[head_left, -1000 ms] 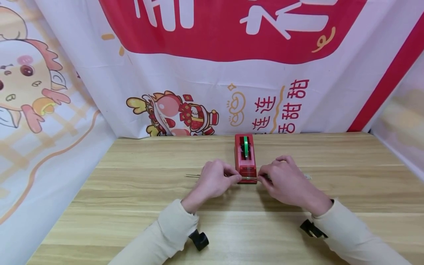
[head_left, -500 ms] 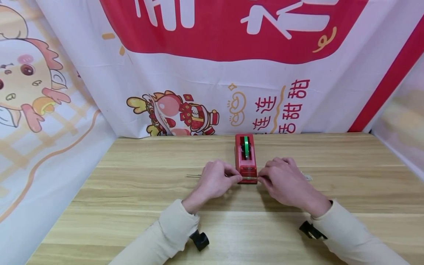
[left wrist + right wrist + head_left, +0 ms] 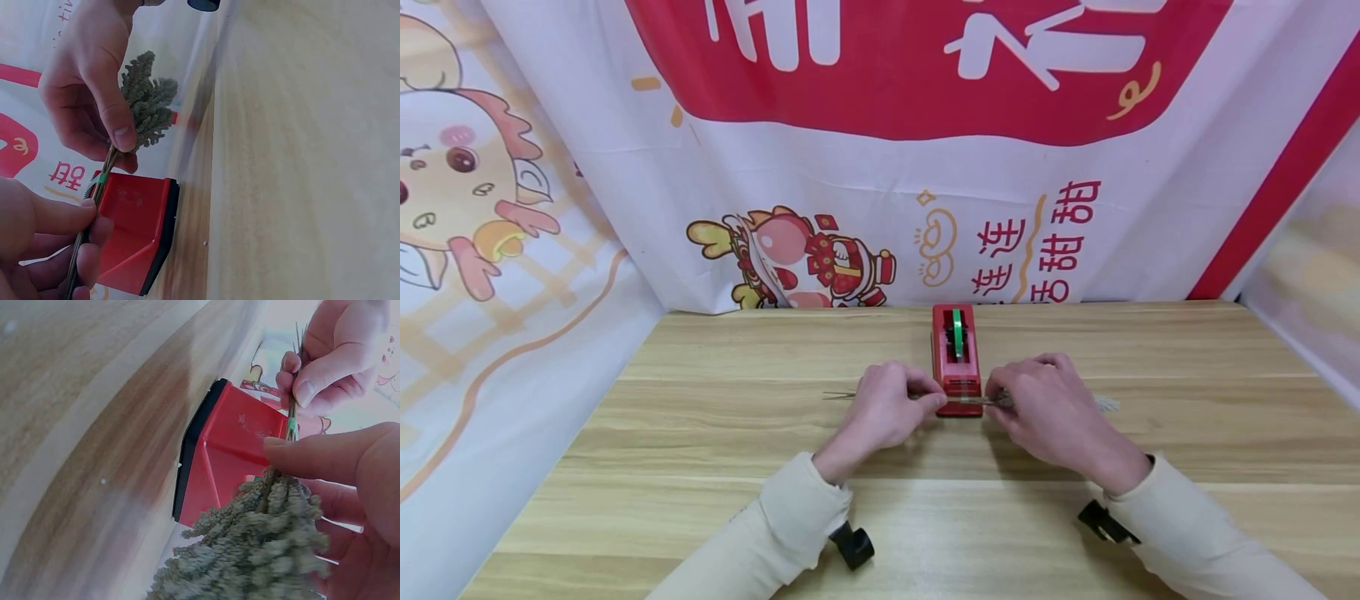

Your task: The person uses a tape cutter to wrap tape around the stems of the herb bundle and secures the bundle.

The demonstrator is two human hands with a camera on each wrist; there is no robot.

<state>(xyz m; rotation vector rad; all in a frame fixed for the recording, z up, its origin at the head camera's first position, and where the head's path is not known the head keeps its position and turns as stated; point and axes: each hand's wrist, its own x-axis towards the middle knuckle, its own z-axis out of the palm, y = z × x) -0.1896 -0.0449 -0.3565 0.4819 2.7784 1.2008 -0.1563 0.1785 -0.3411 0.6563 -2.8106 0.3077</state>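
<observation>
A bunch of dried flowers [image 3: 250, 550] with grey-green, grainy heads and thin brown stems lies level between my hands. Around its stems is a band of green tape [image 3: 102, 178], in the gap between the two hands. My left hand [image 3: 883, 407] pinches the stems to the left of the band, and their thin ends stick out past it. My right hand [image 3: 1051, 410] pinches the stems just below the flower heads, thumb on the near side. Right behind the stems stands a red tape dispenser [image 3: 958, 386] holding a green tape roll [image 3: 957, 333].
The wooden table [image 3: 715, 450] runs back to a white and red printed cloth [image 3: 887, 192]. Another printed cloth hangs along the left side. Black wrist devices [image 3: 853, 546] sit at both sleeve cuffs.
My right hand has turned slightly, and more of the flower heads shows past it on the right. The stem ends at the left have shifted a little. The dispenser stays in place.
</observation>
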